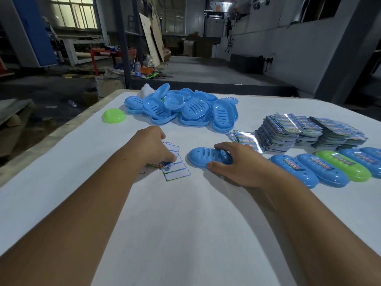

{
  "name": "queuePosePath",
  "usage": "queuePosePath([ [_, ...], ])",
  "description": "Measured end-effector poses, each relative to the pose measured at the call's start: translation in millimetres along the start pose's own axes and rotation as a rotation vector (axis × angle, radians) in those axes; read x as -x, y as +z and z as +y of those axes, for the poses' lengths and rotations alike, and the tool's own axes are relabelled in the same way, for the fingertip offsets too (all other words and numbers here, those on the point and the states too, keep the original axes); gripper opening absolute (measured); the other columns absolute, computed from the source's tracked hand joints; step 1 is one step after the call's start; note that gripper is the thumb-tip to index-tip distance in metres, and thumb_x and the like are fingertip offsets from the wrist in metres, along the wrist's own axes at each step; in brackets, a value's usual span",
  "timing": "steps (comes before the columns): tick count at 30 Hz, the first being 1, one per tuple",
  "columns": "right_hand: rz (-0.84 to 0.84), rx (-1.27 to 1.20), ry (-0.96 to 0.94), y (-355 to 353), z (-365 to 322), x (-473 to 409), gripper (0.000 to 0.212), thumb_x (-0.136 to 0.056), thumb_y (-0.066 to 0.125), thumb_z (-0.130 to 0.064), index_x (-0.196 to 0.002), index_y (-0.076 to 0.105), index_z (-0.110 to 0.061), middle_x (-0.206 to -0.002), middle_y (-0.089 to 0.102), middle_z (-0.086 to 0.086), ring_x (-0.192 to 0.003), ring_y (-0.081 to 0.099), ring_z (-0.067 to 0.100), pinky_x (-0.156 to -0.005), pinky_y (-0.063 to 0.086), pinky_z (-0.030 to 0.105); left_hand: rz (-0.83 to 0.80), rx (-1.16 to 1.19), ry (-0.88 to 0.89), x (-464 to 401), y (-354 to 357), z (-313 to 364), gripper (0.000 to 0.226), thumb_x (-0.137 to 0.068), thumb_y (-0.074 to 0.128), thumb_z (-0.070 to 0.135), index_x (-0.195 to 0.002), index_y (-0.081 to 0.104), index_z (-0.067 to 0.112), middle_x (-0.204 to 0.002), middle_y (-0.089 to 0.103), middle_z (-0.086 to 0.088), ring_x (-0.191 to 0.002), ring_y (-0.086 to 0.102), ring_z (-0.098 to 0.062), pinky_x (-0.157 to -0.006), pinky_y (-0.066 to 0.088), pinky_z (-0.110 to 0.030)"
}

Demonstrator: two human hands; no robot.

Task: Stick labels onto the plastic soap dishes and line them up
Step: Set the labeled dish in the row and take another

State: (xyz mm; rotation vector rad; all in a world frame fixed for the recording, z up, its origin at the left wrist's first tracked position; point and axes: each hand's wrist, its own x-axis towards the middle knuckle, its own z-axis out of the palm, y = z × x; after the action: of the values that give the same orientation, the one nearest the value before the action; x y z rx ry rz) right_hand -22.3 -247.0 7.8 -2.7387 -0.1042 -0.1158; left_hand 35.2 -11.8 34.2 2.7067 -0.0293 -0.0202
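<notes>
Right hand (237, 162) grips the blue soap dish (208, 156) between thumb and fingers; left hand (152, 146) pinches a label (162, 165).

I find no legible text. The colourful printed labels (292, 164) on the lined-up blue and green plastic soap dishes (321, 172), the stacked glossy label sheets (309, 131) and the white blue-bordered sticker sheets (176, 172) carry print too small and blurred to read.
</notes>
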Motion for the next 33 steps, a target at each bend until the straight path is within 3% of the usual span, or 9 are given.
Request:
queuePosePath([
  [5,0.003,0.005,0.008,0.8,-0.5,0.1,0.071,-0.087,0.062,-0.065,-0.147,0.047,-0.030,-0.142,0.055,-0.003,-0.130,0.049,0.025,-0.106,0.044,0.040,0.009,0.092,-0.012,-1.6,-0.8,1.6,0.077,-0.068,0.090,0.027,-0.133,0.049,0.025,-0.123,0.060,-0.001,-0.099,0.060,-0.016,-0.071,0.049,-0.030],
  [8,0.006,-0.007,0.015,1.2,-0.9,0.6,0.073,-0.085,0.063,-0.066,-0.147,0.047,-0.031,-0.143,0.054,-0.004,-0.132,0.047,0.024,-0.108,0.043,0.041,0.079,0.125,0.017,-4.7,-0.1,1.8,0.034,-0.073,0.083,0.027,-0.097,0.058,0.021,-0.089,0.063,0.000,-0.082,0.061,-0.017,-0.056,0.041,-0.026],
  [11,0.127,-0.097,-0.007,2.8,-5.2,-0.2,0.064,-0.085,0.067,-0.060,-0.140,0.056,-0.031,-0.141,0.056,-0.007,-0.134,0.046,0.019,-0.107,0.041,0.037,0.141,0.245,0.117,-7.0,-0.6,4.1,0.036,-0.079,0.078,0.040,-0.069,0.058,0.013,-0.061,0.057,0.001,-0.060,0.053,-0.015,-0.053,0.036,-0.027],
  [14,0.279,-0.393,-0.019,4.5,-14.2,-1.4,0.045,-0.087,0.073,-0.049,-0.126,0.068,-0.028,-0.118,0.069,-0.017,-0.112,0.061,0.006,-0.091,0.047,0.025,0.105,0.480,0.207,-4.4,-1.6,10.9,0.023,-0.082,0.079,0.042,-0.074,0.069,0.023,-0.061,0.070,0.018,-0.056,0.064,0.003,-0.050,0.044,-0.020],
  [17,0.158,-0.753,-0.034,4.0,-21.4,-1.7,0.024,-0.087,0.079,-0.028,-0.110,0.071,-0.025,-0.087,0.079,-0.012,-0.083,0.073,0.000,-0.078,0.055,0.015,0.024,0.665,0.284,2.6,4.0,20.2,0.010,-0.084,0.080,0.034,-0.087,0.072,0.028,-0.074,0.075,0.020,-0.069,0.071,0.002,-0.062,0.053,-0.018],
  [19,0.120,-0.801,-0.068,3.1,-23.5,-0.9,0.016,-0.088,0.078,-0.018,-0.098,0.071,-0.028,-0.080,0.079,-0.007,-0.072,0.072,0.001,-0.072,0.056,0.015,0.017,0.697,0.307,5.5,7.9,23.4,0.016,-0.084,0.080,0.033,-0.097,0.074,0.025,-0.072,0.074,0.021,-0.065,0.070,0.004,-0.056,0.051,-0.012],
  [24,0.225,-0.771,-0.023,0.6,-21.5,-2.6,0.015,-0.089,0.077,-0.016,-0.089,0.072,-0.030,-0.078,0.079,-0.003,-0.071,0.067,0.009,-0.082,0.058,0.043,0.026,0.693,0.249,8.1,6.7,25.8,0.020,-0.086,0.074,0.042,-0.096,0.071,0.025,-0.070,0.074,0.016,-0.056,0.062,0.004,-0.058,0.044,-0.020],
  [28,0.288,-0.828,0.002,-1.9,-18.0,-4.0,0.013,-0.090,0.075,-0.017,-0.098,0.072,-0.026,-0.076,0.078,-0.009,-0.064,0.067,-0.003,-0.064,0.051,0.014,-0.040,0.665,0.234,10.9,4.8,28.3,0.022,-0.079,0.076,0.025,-0.098,0.066,0.031,-0.075,0.076,0.010,-0.064,0.063,-0.003,-0.064,0.044,-0.026],
  [33,0.278,-0.849,-0.004,-3.5,-18.2,-2.4,0.014,-0.091,0.074,-0.016,-0.093,0.072,-0.029,-0.077,0.078,-0.010,-0.066,0.069,-0.004,-0.061,0.049,0.008,-0.036,0.656,0.232,13.8,3.9,28.7,0.030,-0.074,0.079,0.020,-0.097,0.066,0.033,-0.075,0.076,0.003,-0.058,0.060,0.001,-0.060,0.045,-0.026],
])
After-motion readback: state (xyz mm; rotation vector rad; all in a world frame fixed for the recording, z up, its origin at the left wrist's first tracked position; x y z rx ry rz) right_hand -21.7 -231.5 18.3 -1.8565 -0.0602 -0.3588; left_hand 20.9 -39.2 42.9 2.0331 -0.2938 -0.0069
